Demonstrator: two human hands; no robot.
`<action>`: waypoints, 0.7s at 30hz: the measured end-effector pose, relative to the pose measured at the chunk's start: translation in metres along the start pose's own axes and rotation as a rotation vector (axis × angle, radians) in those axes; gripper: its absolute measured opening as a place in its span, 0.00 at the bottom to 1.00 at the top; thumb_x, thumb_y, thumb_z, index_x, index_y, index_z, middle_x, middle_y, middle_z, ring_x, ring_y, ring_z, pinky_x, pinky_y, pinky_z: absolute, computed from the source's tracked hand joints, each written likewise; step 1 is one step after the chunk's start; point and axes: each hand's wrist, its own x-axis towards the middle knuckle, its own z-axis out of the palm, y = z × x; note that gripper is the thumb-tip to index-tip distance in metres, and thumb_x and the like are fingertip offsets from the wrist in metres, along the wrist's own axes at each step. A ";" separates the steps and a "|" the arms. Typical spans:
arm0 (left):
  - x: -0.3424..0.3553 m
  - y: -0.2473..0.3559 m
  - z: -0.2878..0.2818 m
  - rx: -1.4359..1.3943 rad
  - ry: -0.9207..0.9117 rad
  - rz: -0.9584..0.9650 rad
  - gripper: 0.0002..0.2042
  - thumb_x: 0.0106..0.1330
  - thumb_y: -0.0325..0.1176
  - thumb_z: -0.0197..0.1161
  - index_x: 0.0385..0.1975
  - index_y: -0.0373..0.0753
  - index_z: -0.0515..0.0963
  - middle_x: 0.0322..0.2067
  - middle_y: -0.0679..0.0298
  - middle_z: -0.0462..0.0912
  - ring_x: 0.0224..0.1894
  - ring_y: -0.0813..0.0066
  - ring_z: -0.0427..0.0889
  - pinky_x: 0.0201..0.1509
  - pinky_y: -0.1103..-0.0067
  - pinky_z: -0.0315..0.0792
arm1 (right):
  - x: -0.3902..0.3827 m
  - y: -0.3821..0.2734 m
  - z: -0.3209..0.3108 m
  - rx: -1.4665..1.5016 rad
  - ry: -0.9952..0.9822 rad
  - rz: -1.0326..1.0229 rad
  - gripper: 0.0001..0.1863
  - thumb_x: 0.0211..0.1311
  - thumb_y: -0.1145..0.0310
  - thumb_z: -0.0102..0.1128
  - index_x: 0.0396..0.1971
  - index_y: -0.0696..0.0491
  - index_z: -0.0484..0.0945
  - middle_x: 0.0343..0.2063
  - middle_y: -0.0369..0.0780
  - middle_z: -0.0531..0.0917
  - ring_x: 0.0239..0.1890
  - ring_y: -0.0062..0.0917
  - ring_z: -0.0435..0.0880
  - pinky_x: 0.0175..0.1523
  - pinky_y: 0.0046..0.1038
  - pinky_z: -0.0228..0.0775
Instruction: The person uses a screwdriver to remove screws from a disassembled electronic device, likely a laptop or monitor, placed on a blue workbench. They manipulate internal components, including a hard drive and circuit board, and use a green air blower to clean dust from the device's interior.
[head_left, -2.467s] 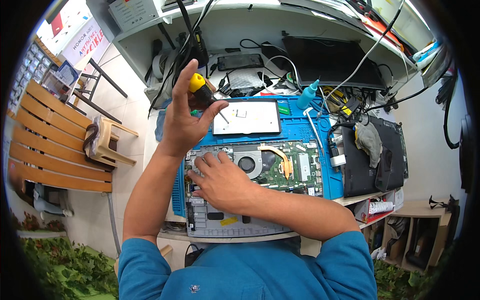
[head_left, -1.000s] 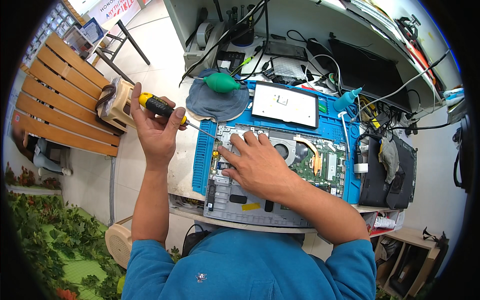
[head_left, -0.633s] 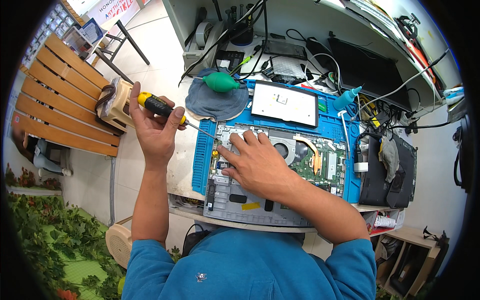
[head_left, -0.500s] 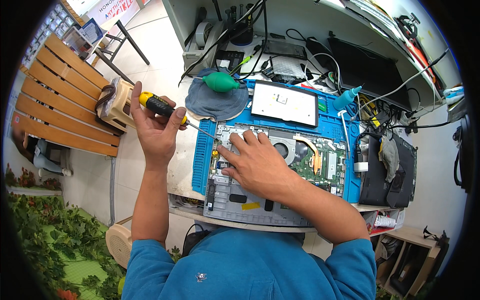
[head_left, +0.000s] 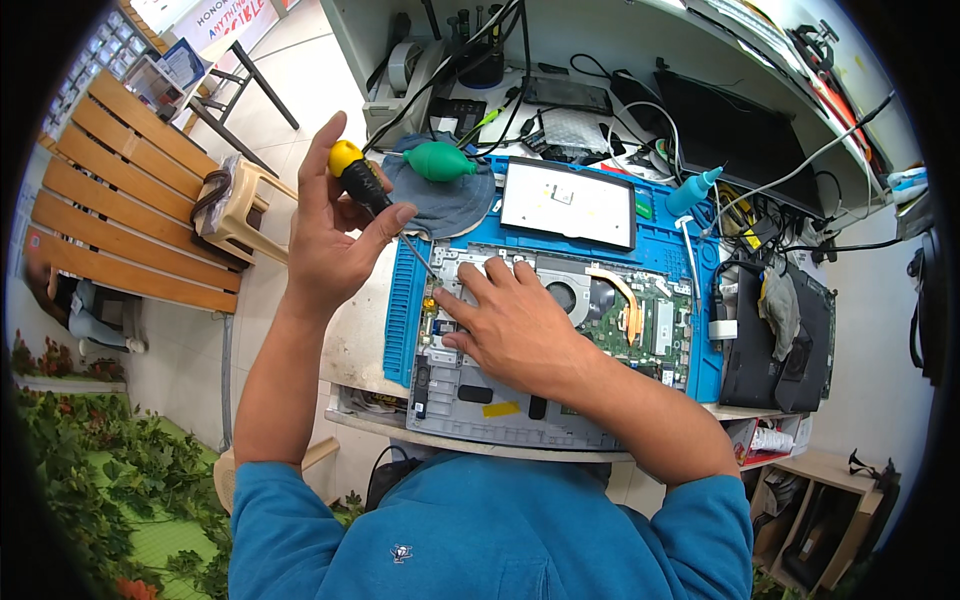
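My left hand is wrapped around a yellow-and-black screwdriver, its handle leaning up and to the left. The thin shaft slants down to the upper left corner of an opened laptop base, where the tip meets small parts; exact contact is too small to tell. Spread flat on the laptop's inside, my right hand holds nothing visible, with a fingertip close to the screwdriver tip. Beside its fingers show a round fan, a copper heat pipe and a green circuit board.
Under the laptop lies a blue work mat. Beyond it are a white dark-rimmed tray, a green air blower on a grey-blue cloth, and a teal bottle. Dark laptop parts stand at the right; cables hang behind.
My left hand and the screwdriver handle have swung up and to the right, so the shaft stands steeper. The tip stays at the same corner. My right hand has hardly moved.
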 end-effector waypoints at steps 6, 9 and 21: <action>0.013 0.005 0.002 0.075 -0.105 0.023 0.51 0.68 0.25 0.80 0.86 0.50 0.52 0.46 0.63 0.81 0.44 0.82 0.84 0.48 0.84 0.85 | 0.000 0.000 0.000 -0.002 -0.004 -0.002 0.28 0.81 0.51 0.61 0.70 0.52 0.80 0.62 0.47 0.81 0.67 0.42 0.77 0.69 0.47 0.69; 0.015 0.002 0.004 0.093 -0.121 0.046 0.52 0.67 0.28 0.82 0.86 0.51 0.53 0.47 0.65 0.80 0.43 0.83 0.84 0.46 0.84 0.85 | -0.001 0.001 0.002 -0.010 0.005 -0.001 0.28 0.81 0.51 0.61 0.70 0.52 0.80 0.62 0.47 0.81 0.67 0.42 0.77 0.69 0.47 0.69; 0.019 0.022 0.011 0.245 -0.152 0.106 0.42 0.68 0.26 0.81 0.79 0.43 0.62 0.42 0.66 0.83 0.41 0.84 0.87 0.49 0.83 0.86 | 0.001 0.001 0.001 -0.016 0.026 -0.006 0.27 0.80 0.51 0.62 0.69 0.51 0.81 0.60 0.45 0.81 0.65 0.41 0.78 0.67 0.45 0.70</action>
